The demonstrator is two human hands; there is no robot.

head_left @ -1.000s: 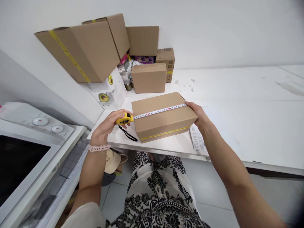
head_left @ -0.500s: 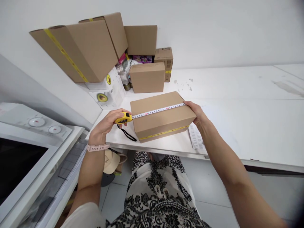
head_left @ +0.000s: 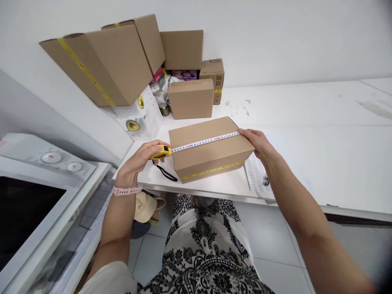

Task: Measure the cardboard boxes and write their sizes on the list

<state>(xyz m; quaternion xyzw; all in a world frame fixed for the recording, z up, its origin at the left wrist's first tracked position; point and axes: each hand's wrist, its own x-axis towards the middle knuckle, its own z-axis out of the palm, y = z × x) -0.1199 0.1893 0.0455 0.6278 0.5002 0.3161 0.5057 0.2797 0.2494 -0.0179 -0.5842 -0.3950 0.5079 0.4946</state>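
A closed brown cardboard box (head_left: 211, 157) with yellow tape lies near the front edge of a white table (head_left: 306, 134). My left hand (head_left: 139, 159) grips a yellow tape measure case (head_left: 160, 152) at the box's left end; its black strap hangs on the table. The white tape blade (head_left: 205, 142) runs across the box top. My right hand (head_left: 257, 143) pinches the blade's end against the box's right edge.
More cardboard boxes (head_left: 190, 98) and a white avocado-print box (head_left: 139, 118) stand stacked at the back left by the wall. A printed sheet (head_left: 257, 175) lies right of the box. A white appliance with dials (head_left: 45, 163) stands at my left.
Both hands keep the tape stretched over the box. The view has shifted slightly; my right hand now sits a little higher on the box's edge.
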